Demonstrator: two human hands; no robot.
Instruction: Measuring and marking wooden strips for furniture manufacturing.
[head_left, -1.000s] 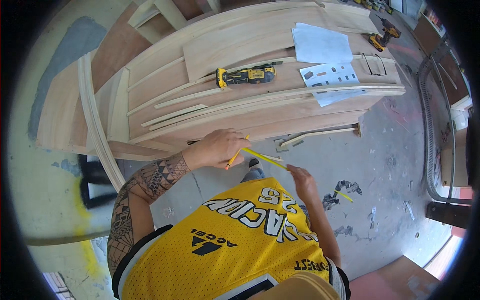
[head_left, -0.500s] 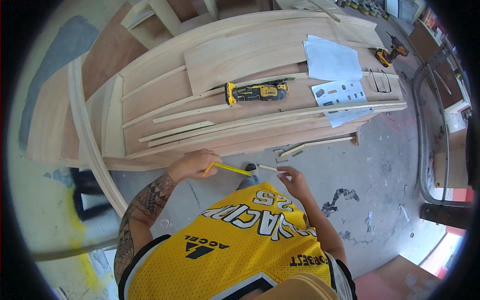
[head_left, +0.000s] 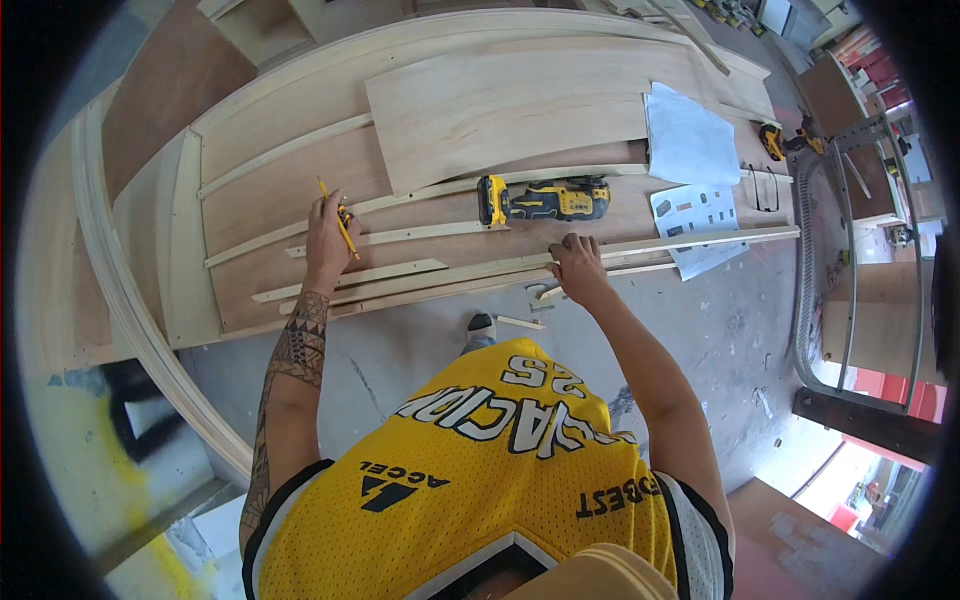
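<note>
My left hand [head_left: 324, 240] is over the left part of the wooden panel, its fingers closed round a yellow pencil [head_left: 350, 242]. A small yellow-and-black object, which looks like a tape measure [head_left: 345, 216], shows in the same grip, mostly hidden by the fingers. At the panel's near edge my right hand [head_left: 580, 268] has its fingers curled over a long wooden strip [head_left: 690, 240]. A shorter strip with an angled end [head_left: 350, 281] lies between the hands. Beyond them, a yellow-and-black cordless multi-tool [head_left: 545, 200] rests on its side.
A thin plywood sheet [head_left: 500, 115] covers part of the panel [head_left: 285, 225]. Paper sheets [head_left: 690, 130] and eyeglasses [head_left: 765, 188] lie at the right, with a cordless drill [head_left: 790, 140] beyond. Curved wooden framing [head_left: 120, 260] stands left; a metal rail frame [head_left: 850, 280] stands right. Wood offcuts [head_left: 520, 322] litter the floor.
Both hands have moved from in front of my body forward onto the panel. The extended yellow strip at my left hand no longer shows. My right hand has come onto the long wooden strip.
</note>
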